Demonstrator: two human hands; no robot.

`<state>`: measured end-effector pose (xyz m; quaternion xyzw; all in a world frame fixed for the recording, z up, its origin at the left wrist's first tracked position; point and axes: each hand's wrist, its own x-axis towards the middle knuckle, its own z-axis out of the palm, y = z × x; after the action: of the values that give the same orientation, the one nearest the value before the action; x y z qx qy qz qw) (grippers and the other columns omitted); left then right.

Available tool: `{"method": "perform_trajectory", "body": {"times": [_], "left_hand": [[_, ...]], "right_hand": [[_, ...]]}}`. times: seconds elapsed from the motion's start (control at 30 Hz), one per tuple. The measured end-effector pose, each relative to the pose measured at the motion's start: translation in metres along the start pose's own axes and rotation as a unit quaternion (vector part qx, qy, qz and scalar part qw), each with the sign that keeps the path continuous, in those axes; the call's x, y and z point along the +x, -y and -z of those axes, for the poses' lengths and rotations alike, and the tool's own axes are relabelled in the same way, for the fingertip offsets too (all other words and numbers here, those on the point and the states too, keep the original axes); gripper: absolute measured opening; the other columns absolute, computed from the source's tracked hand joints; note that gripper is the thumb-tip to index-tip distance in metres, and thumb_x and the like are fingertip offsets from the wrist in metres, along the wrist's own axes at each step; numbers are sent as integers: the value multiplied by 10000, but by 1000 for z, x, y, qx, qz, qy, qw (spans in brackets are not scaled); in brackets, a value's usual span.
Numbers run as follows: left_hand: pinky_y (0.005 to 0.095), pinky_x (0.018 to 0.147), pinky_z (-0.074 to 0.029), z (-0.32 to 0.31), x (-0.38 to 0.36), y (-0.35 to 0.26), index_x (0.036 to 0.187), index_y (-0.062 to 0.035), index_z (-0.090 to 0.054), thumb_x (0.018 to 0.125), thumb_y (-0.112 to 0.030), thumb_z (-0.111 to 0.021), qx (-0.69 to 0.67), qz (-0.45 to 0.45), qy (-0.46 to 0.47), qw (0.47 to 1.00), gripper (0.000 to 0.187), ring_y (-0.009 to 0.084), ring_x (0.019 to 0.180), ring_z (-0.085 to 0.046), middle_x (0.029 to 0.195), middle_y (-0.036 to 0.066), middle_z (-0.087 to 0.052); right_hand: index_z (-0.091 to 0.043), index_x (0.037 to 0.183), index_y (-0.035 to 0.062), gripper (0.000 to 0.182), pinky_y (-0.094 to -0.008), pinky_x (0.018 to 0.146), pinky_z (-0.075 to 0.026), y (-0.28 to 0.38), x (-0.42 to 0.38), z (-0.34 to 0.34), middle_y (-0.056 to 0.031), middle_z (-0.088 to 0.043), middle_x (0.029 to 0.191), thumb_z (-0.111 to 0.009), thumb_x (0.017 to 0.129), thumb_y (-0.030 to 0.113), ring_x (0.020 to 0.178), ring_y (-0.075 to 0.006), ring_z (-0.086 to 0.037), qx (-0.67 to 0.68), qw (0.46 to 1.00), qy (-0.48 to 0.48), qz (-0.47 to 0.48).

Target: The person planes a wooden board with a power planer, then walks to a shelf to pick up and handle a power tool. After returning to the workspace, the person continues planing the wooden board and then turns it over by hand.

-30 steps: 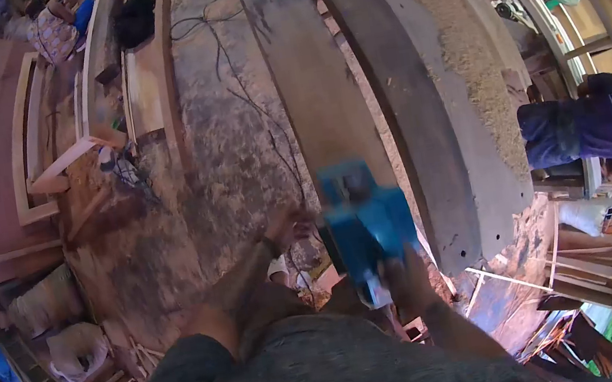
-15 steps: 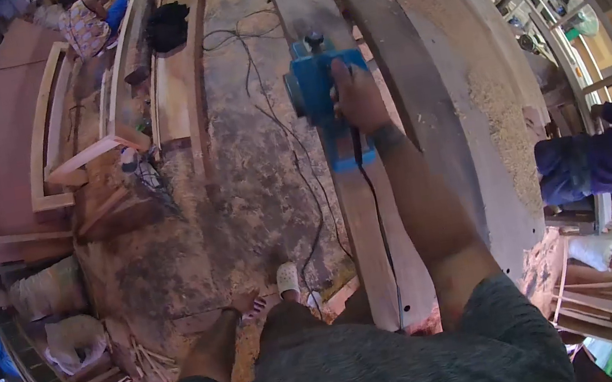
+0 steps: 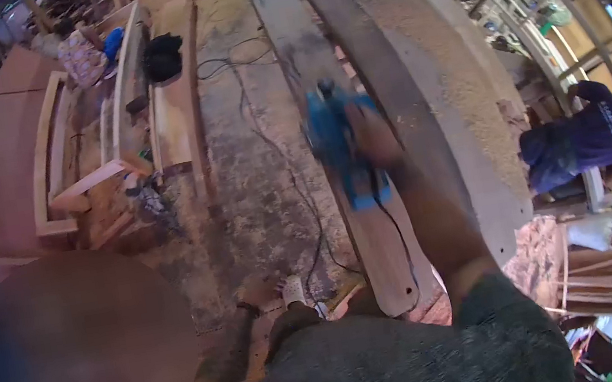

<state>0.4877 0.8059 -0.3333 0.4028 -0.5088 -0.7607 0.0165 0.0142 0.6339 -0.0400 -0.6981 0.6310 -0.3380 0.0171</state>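
My right hand [image 3: 375, 137] is closed on the handle of a blue power planer [image 3: 336, 139], which rests on a long wooden plank [image 3: 385, 242]. Both the hand and the tool are smeared by motion. A black cord trails from the planer's rear along the plank. Low in the view, my left hand [image 3: 264, 290] hangs beside my knee, above the floor; it is blurred, and its fingers look spread with nothing in them.
More long planks [image 3: 418, 95] lie to the right, strewn with shavings [image 3: 464, 80]. Wooden frames [image 3: 49, 166] stand at the left. Cords cross the floor [image 3: 242, 185]. A person in dark blue [image 3: 590, 133] is at the right. A large blurred round shape [image 3: 81, 355] covers the lower left.
The planer and my right hand have moved toward my body along the plank. My left hand has shifted slightly right. The round blurred shape has appeared, and the view has shifted.
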Motion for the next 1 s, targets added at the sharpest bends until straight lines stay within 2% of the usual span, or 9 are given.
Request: {"method": "perform_trajectory", "body": {"times": [0.13, 0.2, 0.27, 0.33, 0.4, 0.5, 0.6, 0.83, 1.0], "left_hand": [[452, 960, -542, -15, -29, -197, 1290, -74, -666, 988, -420, -622, 177, -56, -99, 978, 461, 355, 1138, -667, 1331, 164, -647], [458, 986, -533, -39, -29, -287, 1300, -89, -666, 984, -453, -621, 266, -125, -116, 949, 484, 366, 1158, -660, 1349, 182, -634], [468, 973, -532, -74, 4, -350, 1321, -41, -631, 987, -521, -595, 457, -192, 4, 868, 586, 395, 1131, -667, 1250, 214, -679], [485, 894, -537, -137, 12, -376, 1275, 1, -631, 973, -511, -637, 398, -359, 33, 843, 594, 390, 1026, -679, 1107, 214, -691], [506, 889, -541, -203, 53, -371, 1224, -5, -638, 956, -563, -637, 477, -428, 83, 763, 620, 384, 1027, -686, 1140, 236, -687], [518, 886, -542, -271, 39, -361, 1161, -13, -651, 925, -562, -661, 646, -382, 124, 649, 597, 391, 1025, -687, 1151, 262, -679], [526, 894, -539, -290, 25, -372, 1163, -23, -641, 904, -496, -688, 684, -349, 209, 605, 542, 404, 1043, -681, 1167, 266, -672], [514, 803, -533, -283, 51, -358, 1070, -77, -611, 917, -421, -689, 588, -503, 298, 559, 385, 409, 942, -672, 1041, 199, -671], [535, 767, -519, -289, 46, -376, 1083, -88, -606, 897, -408, -717, 648, -453, 326, 518, 387, 425, 902, -661, 954, 198, -662]], "right_hand": [[-573, 1279, 31, 359, -466, 755, -520, 33, -222, 94, -226, -667, 975, -523, 1067, 317, 856, -405, -667, -185, 980, 39, 66], [-572, 1216, 38, 377, -407, 651, -527, 125, -244, 161, -140, -638, 839, -482, 1092, 382, 743, -304, -660, 66, 953, 123, -270], [-566, 1186, 36, 372, -372, 592, -511, 178, -270, 190, -100, -616, 812, -483, 1094, 387, 672, -244, -636, 184, 858, 112, -466], [-562, 1157, 31, 391, -354, 556, -489, 215, -290, 202, -73, -603, 799, -482, 1095, 409, 621, -199, -608, 283, 735, 61, -614], [-558, 1176, 18, 413, -337, 553, -484, 233, -315, 202, -65, -599, 784, -496, 1092, 418, 597, -182, -591, 196, 820, 41, -536], [-539, 1241, -30, 434, -322, 554, -484, 247, -359, 194, -49, -595, 760, -537, 1085, 374, 600, -142, -577, 138, 849, 0, -511], [-529, 1305, -60, 434, -334, 618, -502, 275, -354, 205, -75, -630, 786, -566, 1079, 309, 696, -154, -617, 264, 742, -27, -616], [-532, 1345, -49, 468, -422, 809, -522, 261, -387, 208, -220, -664, 953, -578, 1069, 326, 891, -301, -666, 247, 798, 13, -550], [-568, 1323, -47, 516, -471, 853, -525, 247, -403, 212, -283, -689, 1057, -572, 1061, 397, 997, -397, -697, 238, 828, 18, -507]]}}
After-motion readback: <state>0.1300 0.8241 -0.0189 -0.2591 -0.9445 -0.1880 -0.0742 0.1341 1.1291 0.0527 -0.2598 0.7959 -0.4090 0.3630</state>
